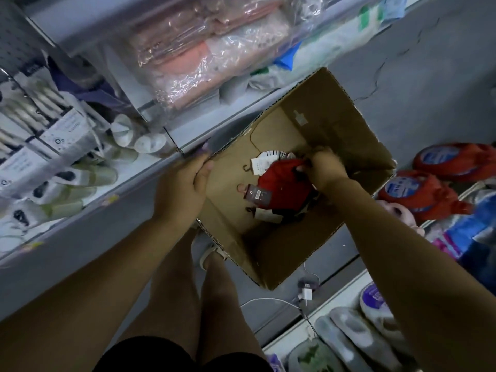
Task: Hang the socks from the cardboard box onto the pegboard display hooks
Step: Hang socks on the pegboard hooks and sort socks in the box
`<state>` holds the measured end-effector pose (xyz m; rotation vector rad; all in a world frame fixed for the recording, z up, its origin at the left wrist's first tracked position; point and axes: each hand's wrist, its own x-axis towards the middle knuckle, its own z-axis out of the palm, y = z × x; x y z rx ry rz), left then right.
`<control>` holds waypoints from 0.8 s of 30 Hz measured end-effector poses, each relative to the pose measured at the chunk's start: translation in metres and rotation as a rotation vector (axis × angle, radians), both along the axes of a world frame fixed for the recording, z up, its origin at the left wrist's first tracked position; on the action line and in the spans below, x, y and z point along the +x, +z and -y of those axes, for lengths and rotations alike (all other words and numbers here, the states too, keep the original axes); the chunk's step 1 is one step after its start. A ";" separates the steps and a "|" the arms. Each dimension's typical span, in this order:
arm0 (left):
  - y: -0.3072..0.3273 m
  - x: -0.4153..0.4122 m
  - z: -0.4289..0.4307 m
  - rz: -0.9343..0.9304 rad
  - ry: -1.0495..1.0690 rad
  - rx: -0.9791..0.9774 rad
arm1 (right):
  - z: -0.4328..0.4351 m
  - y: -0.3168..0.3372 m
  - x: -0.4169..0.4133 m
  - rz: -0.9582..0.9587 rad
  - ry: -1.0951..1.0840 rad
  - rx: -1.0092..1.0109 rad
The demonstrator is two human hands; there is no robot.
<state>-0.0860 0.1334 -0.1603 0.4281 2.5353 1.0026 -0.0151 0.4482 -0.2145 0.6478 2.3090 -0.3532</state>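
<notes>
Legs (188, 291): the person is standing bare-legged in dark shorts (161, 355), one pale sandal (209, 253) showing just beside the near-left corner of the box.
Charger (306, 292): a white plug with its cable is lying on the floor by the box's near corner.
Slippers (349, 334): grey pairs are lying on the low shelf at the near right.
Left hand (185, 183): it is gripping the rim of the box's left wall, the thumb inside and the fingers curled round the outside.
Right hand (326, 166): it is reaching into the box, fingers bunched together and pinching the upper edge of the red socks.
Red socks (284, 181): the bundle is sitting on the box bottom, near the right wall, with a dark tag (259, 196) at its left end.
Other socks: a white tag (259, 163) with a small hook is lying just beyond the red bundle; darker pairs are lying on its near side, detail too dim to tell.
Cardboard box (349, 135): it is standing open, flaps up; whether it is resting on the floor cannot be told.
Red packs (429, 194): they are lying on the right-hand shelf, beyond the box's right wall.
Wrapped packs (193, 57): pink goods in clear plastic are lying on the left-hand shelf beyond the box.
Pegboard (16, 41): it is showing at the far left, with carded socks (35, 103) hanging below it.
Floor (429, 76): grey and cracked, it is running beyond the box.
</notes>
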 end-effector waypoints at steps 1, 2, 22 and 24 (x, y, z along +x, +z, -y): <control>-0.001 0.000 0.000 0.000 0.005 -0.006 | 0.001 0.007 0.000 -0.078 -0.083 -0.054; -0.001 -0.001 0.000 -0.004 0.012 -0.014 | 0.003 0.014 0.001 -0.155 -0.146 -0.104; -0.010 0.003 -0.001 -0.133 0.034 -0.023 | 0.041 -0.022 0.017 -0.030 -0.204 -0.304; -0.011 0.003 0.000 -0.136 0.039 -0.015 | 0.044 -0.024 0.016 -0.142 -0.213 -0.302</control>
